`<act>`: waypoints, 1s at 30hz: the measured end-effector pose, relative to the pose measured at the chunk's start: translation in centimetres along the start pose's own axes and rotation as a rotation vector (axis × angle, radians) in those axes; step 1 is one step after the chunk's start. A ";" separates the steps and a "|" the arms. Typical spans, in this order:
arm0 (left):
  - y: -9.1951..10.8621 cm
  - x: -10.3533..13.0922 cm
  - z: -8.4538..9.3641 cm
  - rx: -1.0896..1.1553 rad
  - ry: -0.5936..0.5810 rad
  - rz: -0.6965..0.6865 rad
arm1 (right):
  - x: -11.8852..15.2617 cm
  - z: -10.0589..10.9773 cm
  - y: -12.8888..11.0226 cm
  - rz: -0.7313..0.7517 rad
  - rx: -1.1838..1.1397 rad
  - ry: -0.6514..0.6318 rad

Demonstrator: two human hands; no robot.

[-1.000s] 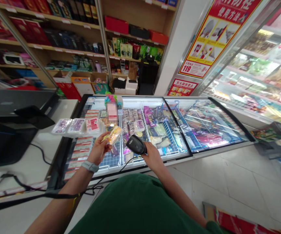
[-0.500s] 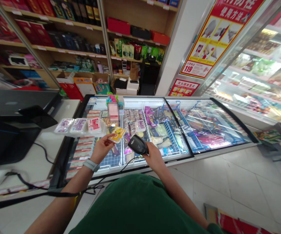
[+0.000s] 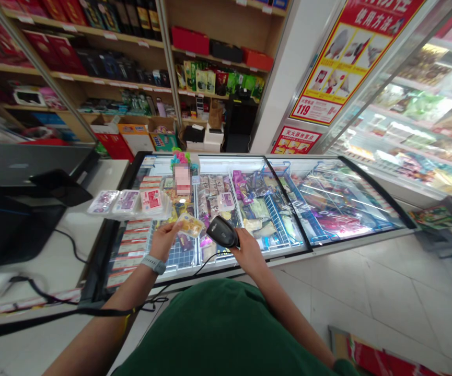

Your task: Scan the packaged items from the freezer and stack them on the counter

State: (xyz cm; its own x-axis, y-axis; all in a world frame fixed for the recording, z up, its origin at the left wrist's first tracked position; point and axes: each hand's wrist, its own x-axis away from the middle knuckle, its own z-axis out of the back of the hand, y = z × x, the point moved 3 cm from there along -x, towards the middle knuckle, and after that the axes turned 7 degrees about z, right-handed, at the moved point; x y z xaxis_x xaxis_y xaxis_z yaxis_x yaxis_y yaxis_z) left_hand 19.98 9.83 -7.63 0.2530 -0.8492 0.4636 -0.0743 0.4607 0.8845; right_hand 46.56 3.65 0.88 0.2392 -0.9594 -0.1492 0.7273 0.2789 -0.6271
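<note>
Hands hold yellow packet [image 3: 190,225] and scanner [image 3: 221,232]; poster [image 3: 337,57] reads "119".

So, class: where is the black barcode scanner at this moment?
In the head view, the barcode scanner sits centre frame in the right hand, above the glass-topped freezer, just right of the yellow packet held by the left hand.

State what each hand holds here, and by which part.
The left hand pinches a small yellow packet at its near left edge. The right hand grips a black barcode scanner by its handle.
</note>
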 end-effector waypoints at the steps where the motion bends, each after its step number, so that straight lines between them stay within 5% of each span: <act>1: -0.5 -0.1 -0.1 0.091 -0.020 0.080 | 0.0 0.0 0.0 -0.004 0.002 -0.003; 3: -1.0 -0.2 -0.3 0.202 -0.054 0.181 | 0.0 0.1 -0.1 -0.016 0.013 -0.008; 10: -1.0 0.2 -1.1 0.247 -0.153 0.211 | -0.2 0.2 -0.2 -0.028 0.015 -0.011; 19: 0.3 0.4 -1.6 0.108 -0.140 -0.044 | -0.5 0.3 -0.7 -0.019 -0.012 -0.011; 30: 1.2 1.1 -1.5 0.178 -0.071 -0.078 | -0.7 0.2 -0.9 -0.030 -0.003 -0.028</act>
State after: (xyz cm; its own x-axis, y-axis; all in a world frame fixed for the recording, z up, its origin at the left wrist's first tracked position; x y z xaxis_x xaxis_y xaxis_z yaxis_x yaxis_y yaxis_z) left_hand 21.63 9.83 -6.17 0.1968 -0.8993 0.3906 -0.2278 0.3456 0.9103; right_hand 45.87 4.05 1.73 0.2353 -0.9659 -0.1085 0.7323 0.2496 -0.6336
